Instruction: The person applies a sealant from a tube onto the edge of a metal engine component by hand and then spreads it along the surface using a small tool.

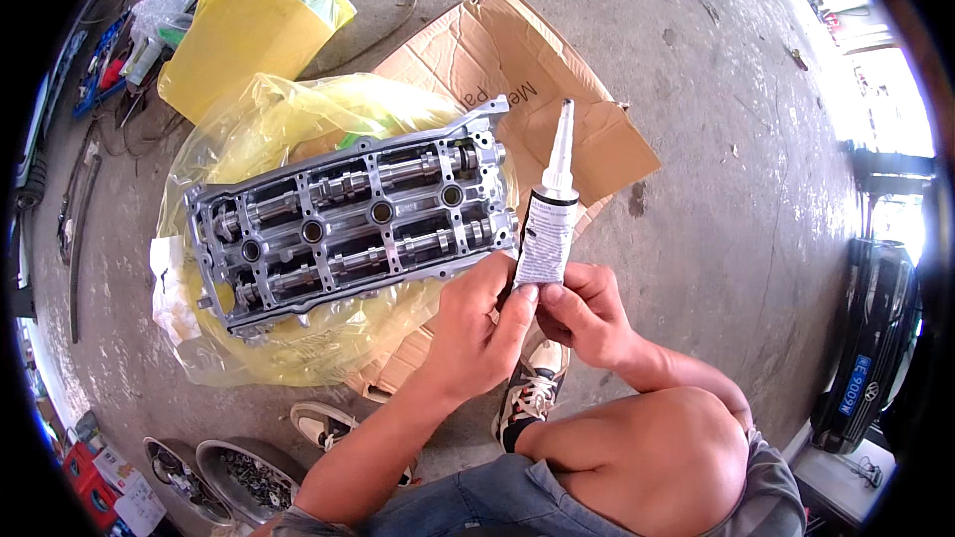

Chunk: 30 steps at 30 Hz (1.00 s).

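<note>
Both my hands pinch the flat bottom end of a sealant tube point(547, 239), white with a black band and small print. Its long, clear tapered nozzle point(562, 144) points up and away from me, dark at the tip. My left hand point(480, 323) grips the tube's lower left corner, thumb in front. On the right corner, my right hand point(587, 316) presses with its thumb, the other fingers curled behind. Left of the tube lies a metal cylinder head point(343, 224) with two camshafts, its right end close to my left hand.
Under the cylinder head are a yellow plastic bag point(298, 358) and a flattened cardboard box point(597, 129). A yellow bag-covered thing point(249, 30) stands beyond. Metal bowls of small parts point(254, 477) sit at lower left, tools point(104, 70) at far left. A black car bumper point(870, 338) is at right.
</note>
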Motion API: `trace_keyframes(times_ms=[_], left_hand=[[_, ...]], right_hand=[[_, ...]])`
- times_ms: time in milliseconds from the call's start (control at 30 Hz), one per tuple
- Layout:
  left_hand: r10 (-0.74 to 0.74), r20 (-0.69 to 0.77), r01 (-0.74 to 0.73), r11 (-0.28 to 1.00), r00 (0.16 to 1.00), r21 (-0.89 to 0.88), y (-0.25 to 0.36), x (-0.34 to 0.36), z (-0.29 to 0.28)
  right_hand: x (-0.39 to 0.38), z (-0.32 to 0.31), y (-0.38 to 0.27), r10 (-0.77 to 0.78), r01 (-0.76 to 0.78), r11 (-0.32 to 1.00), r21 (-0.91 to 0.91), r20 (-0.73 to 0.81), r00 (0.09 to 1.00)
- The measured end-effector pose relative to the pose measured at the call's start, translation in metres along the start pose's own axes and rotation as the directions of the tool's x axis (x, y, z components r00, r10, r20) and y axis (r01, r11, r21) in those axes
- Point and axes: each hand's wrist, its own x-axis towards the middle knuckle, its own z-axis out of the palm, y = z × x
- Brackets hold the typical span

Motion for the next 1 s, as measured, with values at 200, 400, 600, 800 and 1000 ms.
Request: trace_keyframes(times_ms=[200, 400, 600, 800, 1000], left_hand=[[0.022, 0.096, -0.023, 1.000, 0.995, 0.012, 0.011, 0.004, -0.003], [-0.140, 0.172, 0.153, 0.986, 0.975, -0.066, 0.016, 0.003, -0.005], [-0.044, 0.108, 0.052, 0.996, 0.993, -0.073, 0.006, -0.002, -0.005], [-0.012, 0.337, -0.003, 0.999, 0.942, 0.042, 0.013, 0.007, -0.018], [-0.081, 0.208, 0.102, 0.990, 0.975, -0.094, 0.020, -0.002, -0.007]], right_hand=[[0.002, -0.002, -0.010, -0.152, 0.149, 0.981, -0.126, -0.015, 0.988], [-0.004, -0.004, -0.018, -0.039, 0.033, 0.984, -0.174, -0.031, 0.999], [-0.003, 0.002, -0.014, -0.006, 0.006, 1.000, -0.027, -0.035, 0.999], [0.003, -0.013, -0.015, -0.284, 0.310, 0.809, -0.500, 0.129, 0.950], [-0.001, -0.007, -0.023, -0.087, 0.116, 0.952, -0.282, 0.113, 0.990]])
